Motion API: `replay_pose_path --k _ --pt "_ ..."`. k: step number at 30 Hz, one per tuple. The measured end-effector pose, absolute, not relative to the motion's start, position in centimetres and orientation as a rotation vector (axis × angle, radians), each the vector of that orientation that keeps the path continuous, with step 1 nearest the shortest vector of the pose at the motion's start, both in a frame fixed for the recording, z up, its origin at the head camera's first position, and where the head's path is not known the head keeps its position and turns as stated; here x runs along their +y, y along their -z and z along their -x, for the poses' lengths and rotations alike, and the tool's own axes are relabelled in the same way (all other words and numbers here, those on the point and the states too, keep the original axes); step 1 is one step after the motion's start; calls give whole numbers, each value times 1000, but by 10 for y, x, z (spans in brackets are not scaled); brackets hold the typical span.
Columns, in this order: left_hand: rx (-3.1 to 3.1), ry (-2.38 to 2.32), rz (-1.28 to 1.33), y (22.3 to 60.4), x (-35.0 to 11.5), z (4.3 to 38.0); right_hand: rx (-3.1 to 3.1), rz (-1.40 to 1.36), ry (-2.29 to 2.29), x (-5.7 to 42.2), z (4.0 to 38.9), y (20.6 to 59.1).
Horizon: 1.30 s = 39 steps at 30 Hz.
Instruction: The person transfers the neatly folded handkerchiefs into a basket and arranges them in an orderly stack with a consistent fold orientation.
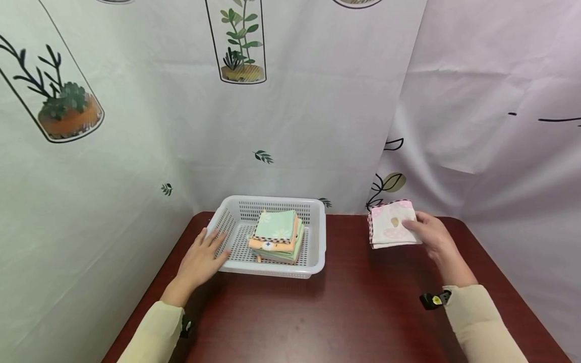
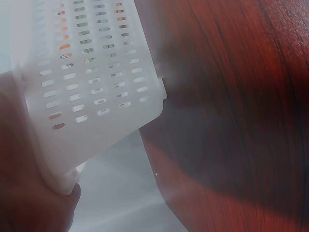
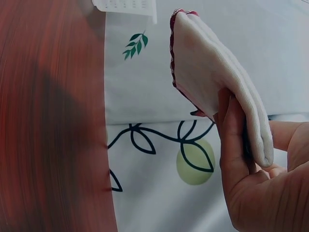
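Note:
Near the back right of the table, my right hand [image 1: 433,233] pinches a folded small towel [image 1: 386,233], white with pink print and a dark checkered edge. The thumb lies on its printed face; in the right wrist view, fingers [image 3: 232,130] press against the opposite side of the towel [image 3: 200,67]. My left hand [image 1: 199,259] rests with spread fingers over the left rim of a white perforated plastic basket [image 1: 272,269]. Inside the basket sits a stack of folded small towels [image 1: 275,227], mint green on top, then orange, with pale green lower down.
The basket stands at the back left of a dark red-brown table [image 1: 299,317]. Light curtain-like sheets [image 1: 317,126] with printed plants hang behind and along both sides, close to the table's edges. A dark band [image 1: 434,301] is on the right wrist.

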<state>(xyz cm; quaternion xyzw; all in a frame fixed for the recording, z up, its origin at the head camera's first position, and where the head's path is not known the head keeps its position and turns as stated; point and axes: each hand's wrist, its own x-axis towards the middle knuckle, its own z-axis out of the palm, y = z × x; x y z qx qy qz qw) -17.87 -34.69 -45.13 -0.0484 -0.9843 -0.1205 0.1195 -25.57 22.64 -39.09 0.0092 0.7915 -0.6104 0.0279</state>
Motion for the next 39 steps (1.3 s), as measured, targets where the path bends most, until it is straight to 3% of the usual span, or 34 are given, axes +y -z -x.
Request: replay_pose_path --k 39 --pt "-2874 353 147 450 -347 178 2354 54 1964 172 257 378"
